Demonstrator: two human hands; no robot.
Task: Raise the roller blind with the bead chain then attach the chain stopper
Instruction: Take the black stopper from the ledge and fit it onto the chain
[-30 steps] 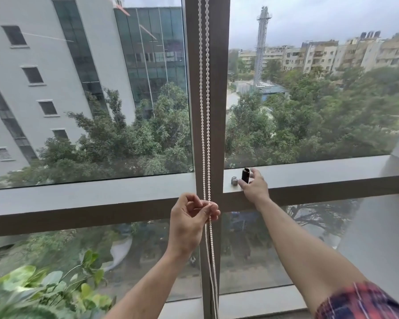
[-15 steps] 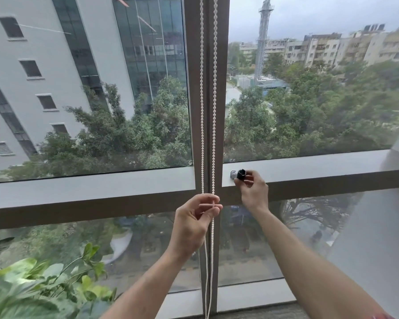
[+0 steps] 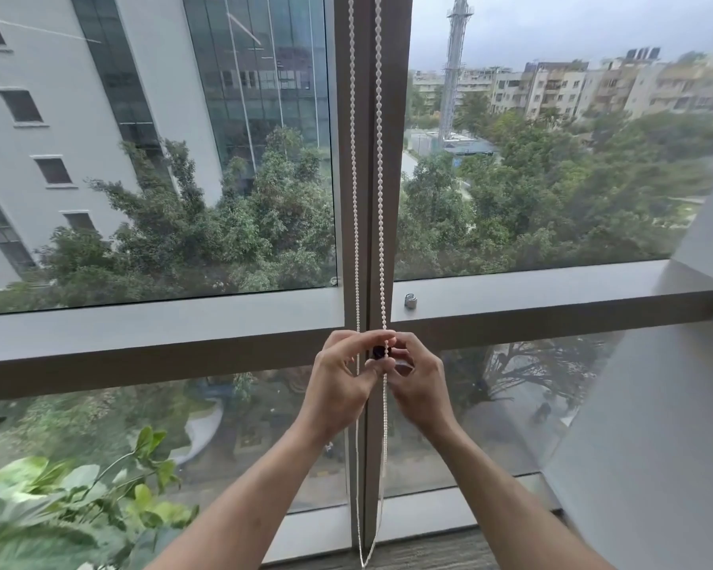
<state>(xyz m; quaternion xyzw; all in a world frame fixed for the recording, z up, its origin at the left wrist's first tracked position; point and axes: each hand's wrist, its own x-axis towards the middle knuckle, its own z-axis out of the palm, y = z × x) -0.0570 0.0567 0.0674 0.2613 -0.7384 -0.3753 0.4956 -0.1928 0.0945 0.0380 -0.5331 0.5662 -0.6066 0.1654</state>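
Observation:
The white bead chain (image 3: 380,199) hangs in two strands down the dark window mullion (image 3: 396,158), looping near the floor. My left hand (image 3: 340,378) pinches the right strand just below the horizontal rail. My right hand (image 3: 418,380) holds a small black chain stopper (image 3: 378,352) against that strand, right beside my left fingertips. The stopper is mostly hidden between the fingers. The blind itself is out of view above.
A small silver metal piece (image 3: 410,301) sits on the grey window ledge (image 3: 552,285) right of the mullion. A leafy green plant (image 3: 71,512) fills the lower left. A grey wall (image 3: 676,425) closes the right side. Glass panes show buildings and trees outside.
My right hand lifted the black stopper off the ledge and brought it left to the chain, meeting my left hand. The silver piece stayed on the ledge.

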